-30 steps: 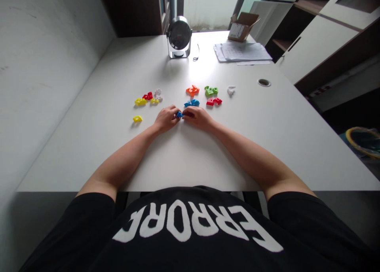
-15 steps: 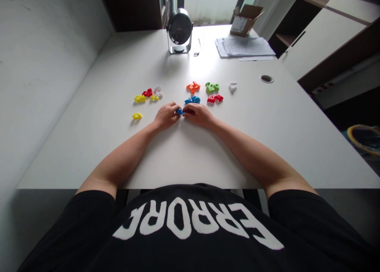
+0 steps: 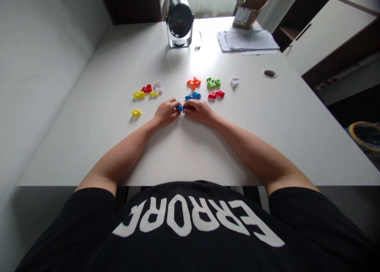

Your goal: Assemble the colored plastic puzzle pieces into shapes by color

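Between my hands is a small blue plastic piece (image 3: 180, 108). My left hand (image 3: 167, 111) is closed, with thumb and fingers pinching it from the left. From the right, my right hand (image 3: 198, 110) is closed in a pinch at the piece's other end; its fingertips partly hide what they grip. Just beyond the right fingers lie more blue pieces (image 3: 193, 96). Behind those sits a pile of orange pieces (image 3: 194, 82). Green pieces (image 3: 213, 82) and red pieces (image 3: 216, 94) lie to the right of them.
Left of my hands are yellow pieces (image 3: 139, 95), red ones (image 3: 146, 88), white ones (image 3: 158, 87) and a single yellow piece (image 3: 136, 112). A white piece (image 3: 234, 82) lies at right. Further back stand a round black device (image 3: 179, 23), papers (image 3: 249, 40) and a cardboard box (image 3: 248, 13).
The camera view has tilted slightly, so the table's contents appear higher. Both hands keep their hold on the blue piece, with hardly any visible movement.
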The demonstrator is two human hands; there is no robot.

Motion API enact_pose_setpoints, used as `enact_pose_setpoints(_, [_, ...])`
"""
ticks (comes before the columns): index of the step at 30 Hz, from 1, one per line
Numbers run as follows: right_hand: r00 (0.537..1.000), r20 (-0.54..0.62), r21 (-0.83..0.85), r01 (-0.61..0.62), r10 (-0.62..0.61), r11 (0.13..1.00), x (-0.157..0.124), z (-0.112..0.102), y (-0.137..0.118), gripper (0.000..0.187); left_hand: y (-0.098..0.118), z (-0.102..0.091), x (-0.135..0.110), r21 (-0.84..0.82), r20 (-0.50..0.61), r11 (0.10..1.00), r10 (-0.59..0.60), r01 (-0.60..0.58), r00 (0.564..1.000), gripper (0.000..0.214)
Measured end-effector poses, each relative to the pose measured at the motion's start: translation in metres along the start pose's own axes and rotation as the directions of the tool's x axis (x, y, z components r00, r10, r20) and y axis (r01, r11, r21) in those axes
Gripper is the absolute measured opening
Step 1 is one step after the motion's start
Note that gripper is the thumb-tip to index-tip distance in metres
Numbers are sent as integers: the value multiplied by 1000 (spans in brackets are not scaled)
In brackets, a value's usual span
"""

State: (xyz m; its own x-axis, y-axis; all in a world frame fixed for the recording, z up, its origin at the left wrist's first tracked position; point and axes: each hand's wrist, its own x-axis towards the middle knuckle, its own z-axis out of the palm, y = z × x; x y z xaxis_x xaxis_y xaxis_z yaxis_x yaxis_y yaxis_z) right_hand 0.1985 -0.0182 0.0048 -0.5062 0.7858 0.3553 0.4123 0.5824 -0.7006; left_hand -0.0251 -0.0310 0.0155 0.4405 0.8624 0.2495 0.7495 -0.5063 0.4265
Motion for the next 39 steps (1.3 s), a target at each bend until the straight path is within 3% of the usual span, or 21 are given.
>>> enact_pose_setpoints(39, [1000, 1, 14, 2, -2, 1000, -1, -1, -2, 23, 0, 2, 1, -11, 1, 1000, -24, 24, 1000, 22])
